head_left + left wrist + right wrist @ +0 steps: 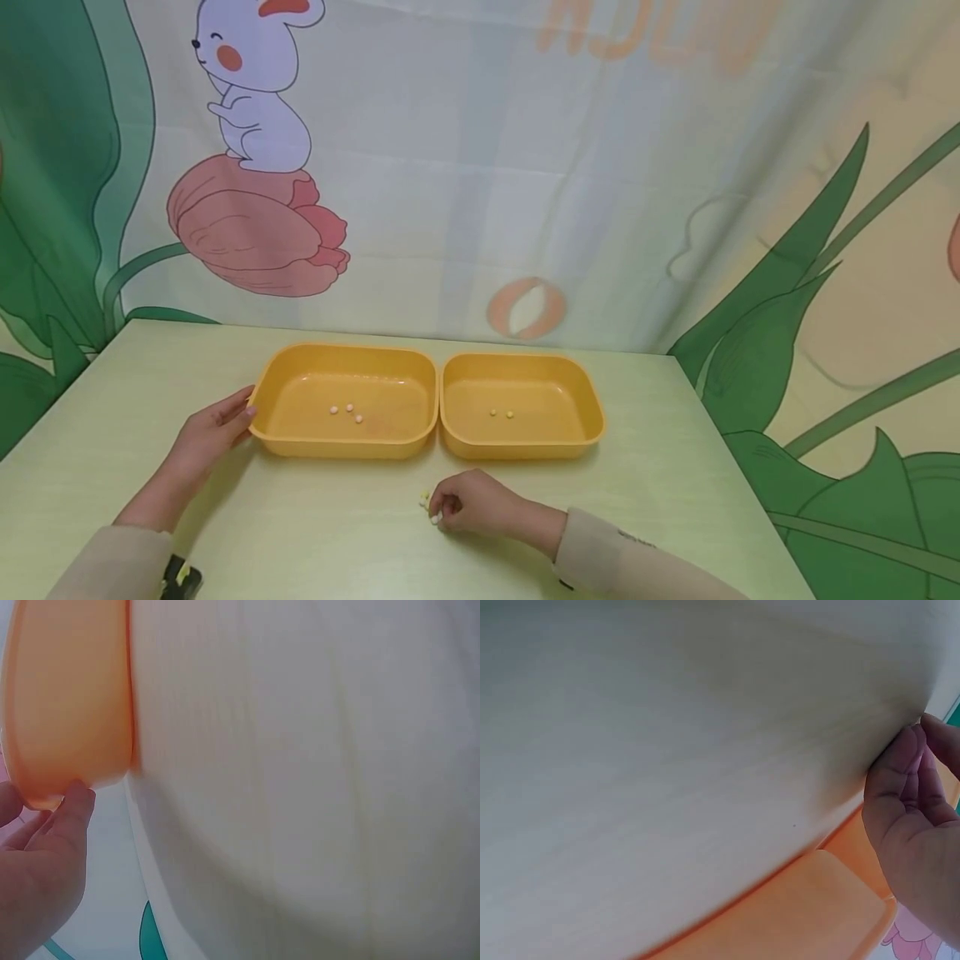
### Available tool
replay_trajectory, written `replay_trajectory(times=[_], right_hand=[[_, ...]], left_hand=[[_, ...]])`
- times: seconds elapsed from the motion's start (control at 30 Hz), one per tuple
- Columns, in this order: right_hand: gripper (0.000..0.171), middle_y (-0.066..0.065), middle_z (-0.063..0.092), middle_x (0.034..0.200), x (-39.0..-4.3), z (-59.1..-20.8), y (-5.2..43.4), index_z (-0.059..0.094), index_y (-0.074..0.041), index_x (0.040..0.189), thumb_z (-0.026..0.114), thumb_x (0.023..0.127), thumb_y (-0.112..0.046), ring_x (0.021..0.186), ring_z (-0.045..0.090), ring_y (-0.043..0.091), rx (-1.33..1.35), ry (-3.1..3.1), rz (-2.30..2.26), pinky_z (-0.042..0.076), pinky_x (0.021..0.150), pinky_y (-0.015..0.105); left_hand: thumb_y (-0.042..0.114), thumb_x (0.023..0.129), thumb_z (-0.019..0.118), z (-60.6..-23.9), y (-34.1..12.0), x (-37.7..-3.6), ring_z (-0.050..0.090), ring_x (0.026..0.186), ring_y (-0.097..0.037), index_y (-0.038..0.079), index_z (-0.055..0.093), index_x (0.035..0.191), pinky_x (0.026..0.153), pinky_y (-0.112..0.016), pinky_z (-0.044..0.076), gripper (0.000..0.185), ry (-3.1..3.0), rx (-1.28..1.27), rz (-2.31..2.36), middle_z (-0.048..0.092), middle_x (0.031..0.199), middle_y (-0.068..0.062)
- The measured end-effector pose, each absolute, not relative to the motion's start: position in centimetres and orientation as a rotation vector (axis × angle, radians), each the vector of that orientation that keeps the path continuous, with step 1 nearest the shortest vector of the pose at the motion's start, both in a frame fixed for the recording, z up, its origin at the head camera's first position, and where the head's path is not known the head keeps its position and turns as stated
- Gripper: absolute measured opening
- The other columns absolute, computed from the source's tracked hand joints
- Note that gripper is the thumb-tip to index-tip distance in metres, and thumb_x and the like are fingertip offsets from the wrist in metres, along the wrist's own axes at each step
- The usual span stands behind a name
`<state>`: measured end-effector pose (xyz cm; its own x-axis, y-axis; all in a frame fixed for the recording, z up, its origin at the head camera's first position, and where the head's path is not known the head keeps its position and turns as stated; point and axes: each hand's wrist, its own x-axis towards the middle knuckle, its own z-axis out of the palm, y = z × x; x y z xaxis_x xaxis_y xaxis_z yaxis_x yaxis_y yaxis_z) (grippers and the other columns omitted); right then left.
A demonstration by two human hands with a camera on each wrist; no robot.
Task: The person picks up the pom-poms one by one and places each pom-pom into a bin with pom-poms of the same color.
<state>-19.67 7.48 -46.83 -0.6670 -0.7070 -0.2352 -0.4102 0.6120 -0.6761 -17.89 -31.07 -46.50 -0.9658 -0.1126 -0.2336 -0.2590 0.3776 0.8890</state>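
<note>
We see a person's right hand (pixel 480 504) low over a pale table (pixel 337 525), its fingers curled and the thumb drawn in to meet the fingertips; we cannot tell whether a piece is pinched there. Tiny white and yellow pieces (pixel 425 496) lie right at those fingertips, some just to their left. Beyond this grip, slightly to its right, sits a right yellow tray (pixel 551 425) with two small yellowish beads (pixel 510 415). Beyond and left of it, a left yellow tray (pixel 397 392) holds three pale beads (pixel 349 408). The left hand (pixel 212 435) grips that tray's left end, thumb and fingers at the rim. Below the left hand, beside the sleeve (pixel 116 567), we notice a dark object (pixel 180 579). Behind everything hangs a printed cloth (pixel 450 208) with a rabbit (pixel 262 125).
</note>
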Motion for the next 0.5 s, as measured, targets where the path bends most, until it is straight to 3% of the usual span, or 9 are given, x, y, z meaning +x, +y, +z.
replay_trajectory(times=[0.1,0.17,0.23,0.37,0.5], right_hand=[[0.012,-0.012,0.056,0.070,-19.58,-46.80,7.48,0.075,-0.006,0.089,0.070,0.087,0.004,0.064,0.046,-0.005,-0.890,2.362,-0.803,0.042,0.062,0.010],[0.012,-0.012,0.056,0.070,-19.52,-46.79,7.49,0.075,-0.006,0.088,0.070,0.087,0.004,0.064,0.045,-0.005,-0.889,2.364,-0.799,0.042,0.062,0.010],[0.011,-0.012,0.056,0.070,-19.47,-46.76,7.52,0.075,-0.006,0.088,0.071,0.087,0.004,0.064,0.045,-0.005,-0.885,2.360,-0.801,0.042,0.062,0.010],[0.009,-0.011,0.057,0.072,-19.56,-46.64,7.65,0.075,-0.006,0.088,0.072,0.087,0.002,0.065,0.047,-0.004,-0.862,2.325,-0.828,0.043,0.063,0.010],[0.008,-0.008,0.061,0.076,-19.89,-46.45,7.86,0.075,-0.007,0.089,0.075,0.087,0.000,0.069,0.051,-0.002,-0.823,2.287,-0.863,0.044,0.064,0.011]], left_hand=[[0.030,0.112,0.038,-46.59,-31.14,-17.83,0.061,0.130,-0.012,-0.001,0.016,0.161,0.103,-0.022,0.053,0.062,2.501,-0.326,1.650,0.025,0.164,-0.030],[0.030,0.112,0.039,-46.65,-31.18,-17.76,0.059,0.113,0.011,-0.002,0.017,0.161,0.100,-0.018,0.055,0.063,2.503,-0.315,1.659,0.026,0.163,-0.030],[0.031,0.112,0.040,-46.70,-31.18,-17.70,0.049,0.100,0.025,-0.002,0.018,0.161,0.099,-0.016,0.056,0.063,2.494,-0.310,1.678,0.026,0.163,-0.031],[0.031,0.112,0.040,-46.76,-31.21,-17.70,0.046,0.096,0.027,-0.002,0.017,0.161,0.095,-0.013,0.057,0.064,2.486,-0.310,1.690,0.026,0.163,-0.031],[0.032,0.112,0.040,-46.71,-31.33,-17.77,0.054,0.108,0.017,-0.001,0.017,0.161,0.098,-0.016,0.056,0.064,2.509,-0.310,1.655,0.026,0.163,-0.030]])
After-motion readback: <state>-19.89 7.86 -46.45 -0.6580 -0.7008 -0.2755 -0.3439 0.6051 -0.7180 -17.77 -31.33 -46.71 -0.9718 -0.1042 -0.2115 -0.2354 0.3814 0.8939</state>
